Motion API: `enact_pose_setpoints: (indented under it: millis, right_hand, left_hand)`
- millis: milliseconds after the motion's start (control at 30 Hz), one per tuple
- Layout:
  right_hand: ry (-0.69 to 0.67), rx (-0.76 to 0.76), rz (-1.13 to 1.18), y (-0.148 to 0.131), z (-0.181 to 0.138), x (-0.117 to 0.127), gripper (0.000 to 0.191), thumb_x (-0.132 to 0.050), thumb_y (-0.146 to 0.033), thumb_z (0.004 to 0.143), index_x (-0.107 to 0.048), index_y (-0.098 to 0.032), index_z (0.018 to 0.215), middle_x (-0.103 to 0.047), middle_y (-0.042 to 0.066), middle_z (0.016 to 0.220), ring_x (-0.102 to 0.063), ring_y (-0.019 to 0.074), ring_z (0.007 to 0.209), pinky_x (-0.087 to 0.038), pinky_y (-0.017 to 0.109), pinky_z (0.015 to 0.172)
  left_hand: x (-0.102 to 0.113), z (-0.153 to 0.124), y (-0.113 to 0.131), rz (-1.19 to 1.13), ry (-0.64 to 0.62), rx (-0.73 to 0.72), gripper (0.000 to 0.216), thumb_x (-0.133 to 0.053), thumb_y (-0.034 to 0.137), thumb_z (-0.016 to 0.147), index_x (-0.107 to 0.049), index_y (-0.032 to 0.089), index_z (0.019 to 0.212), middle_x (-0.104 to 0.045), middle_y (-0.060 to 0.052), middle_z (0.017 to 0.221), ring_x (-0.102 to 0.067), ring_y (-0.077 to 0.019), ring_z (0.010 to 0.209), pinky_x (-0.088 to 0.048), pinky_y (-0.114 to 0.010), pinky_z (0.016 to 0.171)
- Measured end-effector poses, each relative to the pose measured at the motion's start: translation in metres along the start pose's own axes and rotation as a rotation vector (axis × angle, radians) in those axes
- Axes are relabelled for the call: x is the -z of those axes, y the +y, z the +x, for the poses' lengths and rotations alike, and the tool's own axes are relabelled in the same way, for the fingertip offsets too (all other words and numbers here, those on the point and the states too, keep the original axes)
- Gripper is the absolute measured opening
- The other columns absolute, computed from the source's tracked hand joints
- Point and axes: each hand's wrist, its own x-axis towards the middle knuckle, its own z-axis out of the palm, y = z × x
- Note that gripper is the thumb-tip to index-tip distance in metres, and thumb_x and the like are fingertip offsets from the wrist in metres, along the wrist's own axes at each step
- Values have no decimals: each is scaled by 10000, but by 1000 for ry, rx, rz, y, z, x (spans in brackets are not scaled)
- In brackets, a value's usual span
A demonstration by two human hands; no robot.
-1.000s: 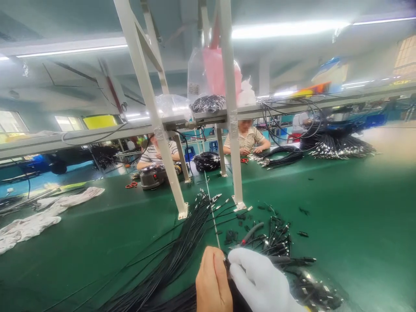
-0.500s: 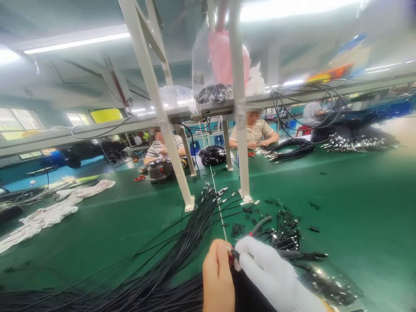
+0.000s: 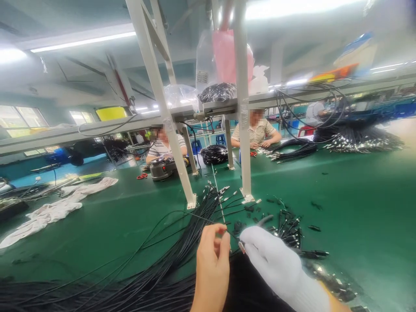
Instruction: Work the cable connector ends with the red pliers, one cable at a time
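Note:
My left hand [image 3: 212, 260], bare, is curled with thumb and index finger closed around a thin black cable [image 3: 204, 218]. The cable arcs in from the left and passes its fingertips toward my right hand [image 3: 274, 255]. That hand wears a white glove and pinches the cable's end, where a small metal connector [image 3: 241, 247] shows at the fingertips. A thick bundle of black cables [image 3: 182, 245] with silver plug ends lies to the left of my hands. Right of them, behind the glove, is a heap of short black connector pieces [image 3: 289, 229].
White posts [image 3: 245, 151] of an overhead shelf stand on the green table [image 3: 130, 225]. A white cloth [image 3: 58, 212] lies at left, near red-handled scissors [image 3: 142, 176] and a dark round device [image 3: 162, 169]. Two people sit opposite. Coiled cables [image 3: 214, 154] rest farther back.
My hands were together at a connector and have moved apart. The left hand has drawn back slightly left, and the right keeps the connector end. The view has shifted a little.

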Motion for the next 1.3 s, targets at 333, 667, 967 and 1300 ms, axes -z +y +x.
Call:
enact_pose_setpoints:
  millis: [333, 667, 967, 1300]
  right_hand:
    - [27, 203, -191, 11, -1, -4, 306, -423, -238, 934, -681, -224, 770, -679, 64, 755, -644, 203, 715, -523, 338, 672]
    - [-267, -191, 71, -6, 3, 10, 224, -490, -325, 907, -651, -238, 779, -677, -19, 792, -606, 156, 764, -435, 278, 717]
    - [-541, -551, 678, -6, 14, 15, 341, -494, -393, 779, -571, -203, 507, -566, -2, 501, -478, 117, 473, -382, 253, 519]
    - [-653, -698, 926, -3, 11, 21, 410, -431, -557, 743, -562, -198, 595, -577, 18, 466, -424, 97, 343, -293, 233, 380]
  left_hand:
    - [-3, 5, 4, -362, -58, 297, 353, -791, 454, 677, -640, 136, 704, -590, 9, 608, -516, -105, 548, -409, -220, 543]
    - [-8, -1, 6, -153, -119, 207, 211, -717, 350, 689, -675, 146, 655, -588, 5, 554, -499, -128, 528, -402, -248, 531]
    - [-8, -3, 14, -220, -288, 178, 175, -675, 325, 733, -664, 154, 695, -581, 4, 570, -520, -131, 543, -432, -238, 540]
    - [3, -3, 21, -234, -345, 8, 200, -686, 328, 799, -673, 153, 702, -583, -2, 636, -528, -127, 588, -442, -227, 570]
